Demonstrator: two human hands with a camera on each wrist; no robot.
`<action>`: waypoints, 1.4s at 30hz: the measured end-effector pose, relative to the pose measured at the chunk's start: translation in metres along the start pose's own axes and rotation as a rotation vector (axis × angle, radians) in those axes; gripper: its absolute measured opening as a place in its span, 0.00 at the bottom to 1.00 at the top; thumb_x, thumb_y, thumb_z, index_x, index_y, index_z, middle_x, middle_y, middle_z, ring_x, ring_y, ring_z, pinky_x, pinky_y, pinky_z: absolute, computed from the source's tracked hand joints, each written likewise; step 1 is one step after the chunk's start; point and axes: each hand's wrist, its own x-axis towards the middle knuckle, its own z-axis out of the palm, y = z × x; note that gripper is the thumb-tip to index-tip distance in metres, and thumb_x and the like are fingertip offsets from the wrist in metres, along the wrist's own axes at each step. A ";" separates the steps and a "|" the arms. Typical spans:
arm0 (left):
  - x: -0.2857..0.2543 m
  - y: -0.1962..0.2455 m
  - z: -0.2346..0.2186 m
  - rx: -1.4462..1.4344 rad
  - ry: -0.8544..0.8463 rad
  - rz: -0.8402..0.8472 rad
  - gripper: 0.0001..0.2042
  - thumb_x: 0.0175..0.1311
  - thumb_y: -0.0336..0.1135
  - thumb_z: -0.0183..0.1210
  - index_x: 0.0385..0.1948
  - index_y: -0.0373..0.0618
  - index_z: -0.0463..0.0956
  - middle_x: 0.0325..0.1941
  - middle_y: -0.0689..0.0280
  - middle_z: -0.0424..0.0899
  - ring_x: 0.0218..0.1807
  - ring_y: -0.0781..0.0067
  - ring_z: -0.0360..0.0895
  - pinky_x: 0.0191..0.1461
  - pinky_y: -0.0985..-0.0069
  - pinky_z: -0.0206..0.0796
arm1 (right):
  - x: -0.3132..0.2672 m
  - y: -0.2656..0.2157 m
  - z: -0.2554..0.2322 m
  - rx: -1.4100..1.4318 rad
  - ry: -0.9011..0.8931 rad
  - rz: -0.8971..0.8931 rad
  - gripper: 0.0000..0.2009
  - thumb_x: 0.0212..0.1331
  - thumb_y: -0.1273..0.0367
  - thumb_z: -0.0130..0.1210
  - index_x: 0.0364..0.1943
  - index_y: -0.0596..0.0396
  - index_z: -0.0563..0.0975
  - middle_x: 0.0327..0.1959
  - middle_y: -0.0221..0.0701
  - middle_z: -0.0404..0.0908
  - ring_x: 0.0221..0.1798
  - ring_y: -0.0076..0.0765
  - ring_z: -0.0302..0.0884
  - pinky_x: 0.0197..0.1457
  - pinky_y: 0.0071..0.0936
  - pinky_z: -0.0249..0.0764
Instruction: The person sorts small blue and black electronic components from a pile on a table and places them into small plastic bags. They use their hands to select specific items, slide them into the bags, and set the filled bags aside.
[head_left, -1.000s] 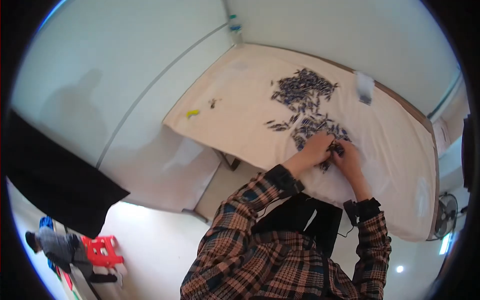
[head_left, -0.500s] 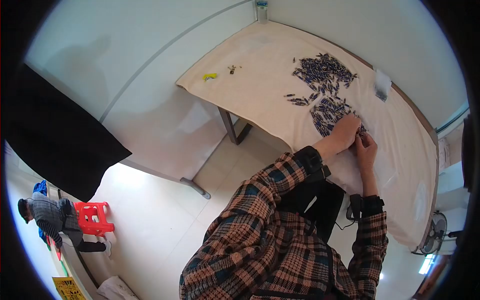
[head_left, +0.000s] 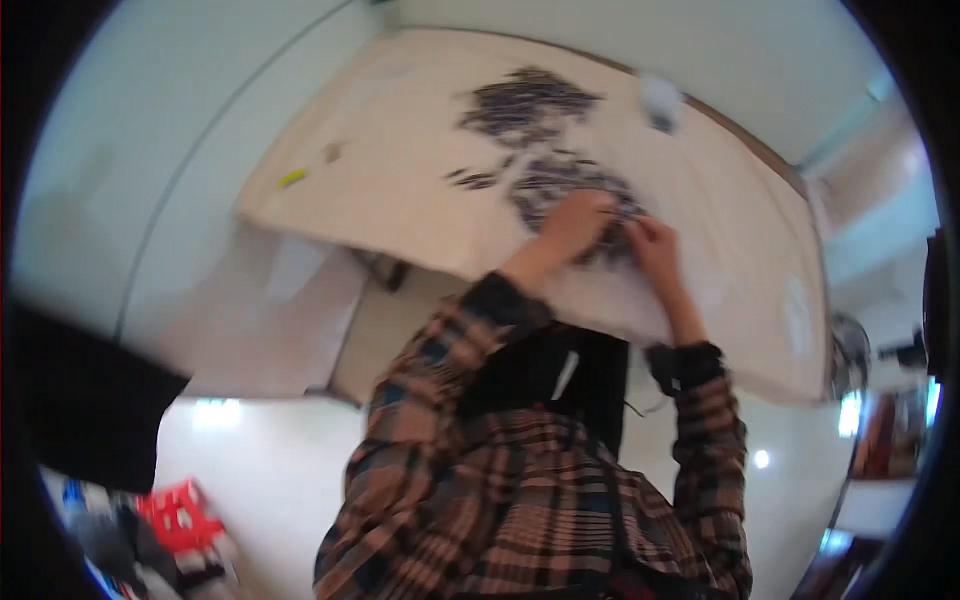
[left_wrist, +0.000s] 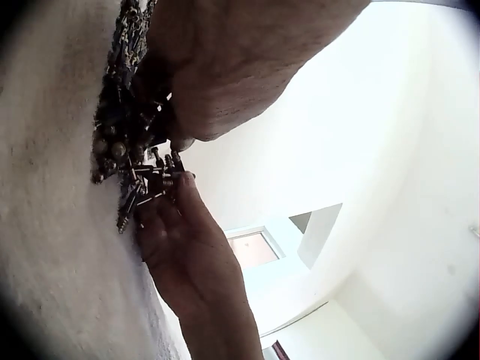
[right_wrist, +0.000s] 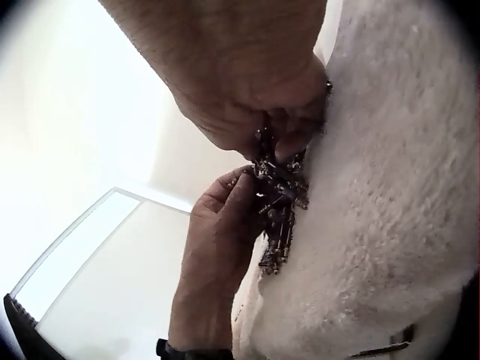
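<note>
Small dark bolts with threaded ends lie in a near pile [head_left: 540, 190] on a cream cloth [head_left: 400, 190]. My left hand [head_left: 575, 225] is at this pile's near edge, fingers curled down among the bolts. In the right wrist view, the left hand [right_wrist: 210, 247] pinches at a bolt between thumb and fingers. My right hand [head_left: 657, 250] is just right of it. Several bolts [left_wrist: 154, 180] stick out between the right hand's [left_wrist: 191, 262] thumb and fingers in the left wrist view. The left fingertips are hidden there.
A larger far pile of bolts [head_left: 525, 105] lies behind the near one. A few loose bolts [head_left: 472, 180] lie to its left. Farther left are a yellow item [head_left: 291, 179] and a small cluster [head_left: 333, 152]. A plastic bag [head_left: 660, 98] lies near the back edge; a fan [head_left: 849, 355] stands right.
The head view has swung, shifting the whole scene. Both hands stay at the near pile; the right hand has moved slightly away from the left. The piles look much the same.
</note>
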 end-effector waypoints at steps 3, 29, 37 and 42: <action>0.002 -0.005 -0.008 -0.055 0.038 -0.016 0.07 0.56 0.32 0.58 0.33 0.38 0.79 0.30 0.58 0.82 0.33 0.63 0.79 0.39 0.72 0.69 | -0.006 -0.028 -0.005 0.233 -0.038 0.253 0.10 0.61 0.64 0.55 0.32 0.56 0.81 0.21 0.22 0.76 0.19 0.16 0.65 0.22 0.17 0.64; 0.014 0.019 0.006 -0.182 -0.218 -0.202 0.06 0.58 0.30 0.59 0.31 0.35 0.78 0.26 0.67 0.81 0.28 0.81 0.72 0.34 0.80 0.64 | -0.026 -0.027 -0.015 0.693 0.071 0.350 0.11 0.59 0.65 0.59 0.36 0.60 0.81 0.27 0.27 0.81 0.22 0.16 0.74 0.20 0.14 0.69; 0.018 0.027 0.010 -0.206 -0.317 -0.209 0.06 0.60 0.29 0.57 0.31 0.35 0.77 0.24 0.71 0.79 0.25 0.86 0.69 0.30 0.83 0.61 | -0.031 -0.024 -0.016 0.682 0.131 0.320 0.11 0.61 0.66 0.57 0.37 0.61 0.81 0.26 0.28 0.81 0.24 0.17 0.74 0.19 0.14 0.69; 0.018 0.031 0.010 -0.227 -0.352 -0.244 0.06 0.61 0.29 0.56 0.32 0.36 0.77 0.23 0.72 0.78 0.22 0.87 0.69 0.25 0.84 0.60 | -0.031 -0.023 -0.018 0.726 0.131 0.344 0.11 0.61 0.66 0.57 0.38 0.61 0.80 0.26 0.28 0.81 0.23 0.17 0.74 0.19 0.14 0.69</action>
